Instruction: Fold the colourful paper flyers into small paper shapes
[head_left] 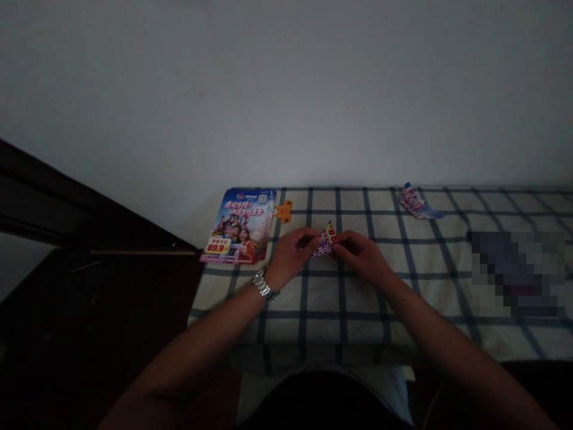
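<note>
Here, left hand (293,254) and right hand (360,254) pinch folded paper (326,243) near flyers (237,227) reading "89.9".

the fingertips (316,242) partly hide the small folded paper (327,242).

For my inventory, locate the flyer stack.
In the head view, the flyer stack lies on the checked cloth, left of the left hand, beside the orange bear shape.
</note>
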